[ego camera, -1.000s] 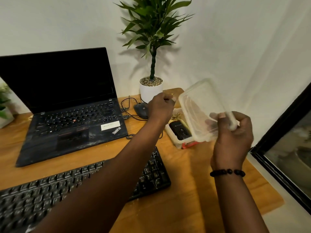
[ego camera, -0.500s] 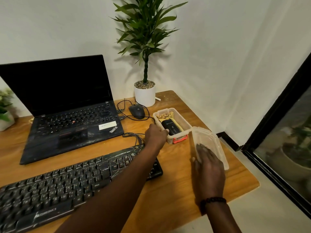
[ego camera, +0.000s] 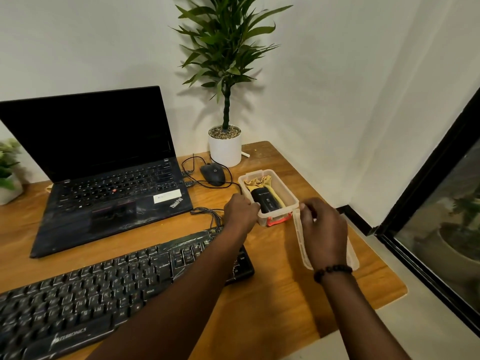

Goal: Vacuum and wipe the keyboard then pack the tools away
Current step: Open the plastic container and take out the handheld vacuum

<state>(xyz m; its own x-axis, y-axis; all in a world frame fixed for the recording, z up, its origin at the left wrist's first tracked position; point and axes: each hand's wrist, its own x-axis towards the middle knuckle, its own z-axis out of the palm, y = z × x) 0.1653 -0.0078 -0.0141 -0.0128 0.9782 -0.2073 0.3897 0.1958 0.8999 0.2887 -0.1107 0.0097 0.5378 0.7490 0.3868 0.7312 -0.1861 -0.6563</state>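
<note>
A clear plastic box [ego camera: 286, 189] with a red latch stands on the wooden desk, right of the laptop. Inside it lie a small black handheld vacuum [ego camera: 266, 201] and a yellow cloth [ego camera: 260, 182]. My left hand [ego camera: 241, 210] grips the box's near left wall. The clear lid [ego camera: 301, 241] lies on the desk just right of the box. My right hand [ego camera: 323, 229] covers most of the lid, its fingers curled over the end nearest the box. The black keyboard [ego camera: 104, 287] lies at the front left, partly under my left forearm.
An open black laptop [ego camera: 109, 183] stands behind the keyboard. A wired mouse [ego camera: 212, 173] and loose cables lie between it and the box. A white plant pot [ego camera: 225, 149] stands at the back; a small plant [ego camera: 7, 172] sits far left. The desk's right edge [ego camera: 389, 289] lies close beside the lid.
My right hand lowered the lid from the air onto the desk beside the box and now curls over its far end. My left hand moved onto the box's left wall.
</note>
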